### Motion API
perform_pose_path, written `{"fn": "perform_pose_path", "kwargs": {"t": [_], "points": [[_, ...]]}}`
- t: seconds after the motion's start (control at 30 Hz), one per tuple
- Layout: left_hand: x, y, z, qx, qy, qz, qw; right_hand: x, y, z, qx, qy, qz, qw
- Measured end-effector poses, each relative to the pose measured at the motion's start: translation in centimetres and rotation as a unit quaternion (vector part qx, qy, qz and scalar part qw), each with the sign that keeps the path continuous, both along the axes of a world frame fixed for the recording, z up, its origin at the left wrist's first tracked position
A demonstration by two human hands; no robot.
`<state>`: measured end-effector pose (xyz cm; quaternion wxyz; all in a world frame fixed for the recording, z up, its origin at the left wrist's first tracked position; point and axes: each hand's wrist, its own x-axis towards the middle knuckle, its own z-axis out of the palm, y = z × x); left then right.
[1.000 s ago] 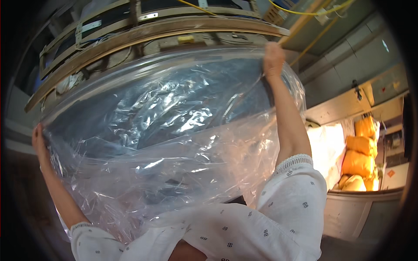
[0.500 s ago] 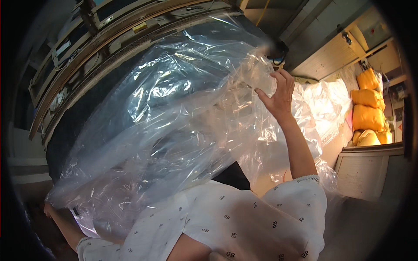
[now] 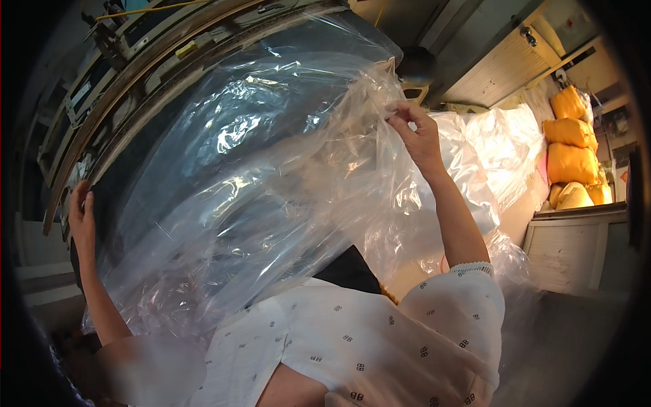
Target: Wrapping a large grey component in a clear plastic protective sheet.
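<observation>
A large clear plastic sheet (image 3: 271, 183) is spread in front of me over a dark, wide object (image 3: 129, 176). My right hand (image 3: 417, 132) is raised at the upper right and pinches a crumpled fold of the sheet between its fingertips. My left hand (image 3: 81, 217) is at the far left edge, with its fingers closed over the sheet's rim where it meets the dark object. The sheet's lower part bunches above my white patterned sleeves (image 3: 380, 339).
A curved wooden and metal frame (image 3: 169, 61) runs over the top left. Stacked orange sacks (image 3: 569, 142) stand at the far right above a white cabinet (image 3: 576, 251). Another heap of clear plastic (image 3: 502, 149) lies behind my right arm.
My left hand has come up from the lower left corner to the sheet's left edge. My right hand still holds the plastic, and the sheet has shifted with the view.
</observation>
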<state>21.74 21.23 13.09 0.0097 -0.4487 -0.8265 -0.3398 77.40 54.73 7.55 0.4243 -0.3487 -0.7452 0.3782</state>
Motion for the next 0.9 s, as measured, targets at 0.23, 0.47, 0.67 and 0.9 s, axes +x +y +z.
{"fn": "perform_pose_path", "kwargs": {"t": [0.23,0.47,0.67,0.9], "points": [[8.4,8.9,-2.4,-0.062,0.087,-0.084,0.991,-0.5,4.0,3.4,-0.084,0.117,0.058,0.988],[8.7,9.7,-4.3,0.105,-0.051,-0.068,0.991,-2.6,11.8,6.2,-0.280,0.238,0.173,0.914],[10.5,9.5,-3.2,0.115,-0.082,-0.055,0.988,-12.1,22.2,3.2,-0.068,-0.289,0.152,0.943],[13.1,-3.0,-4.4,0.162,-0.325,0.149,0.920,-20.8,15.1,-0.1,0.324,-0.203,-0.070,0.921]]}}
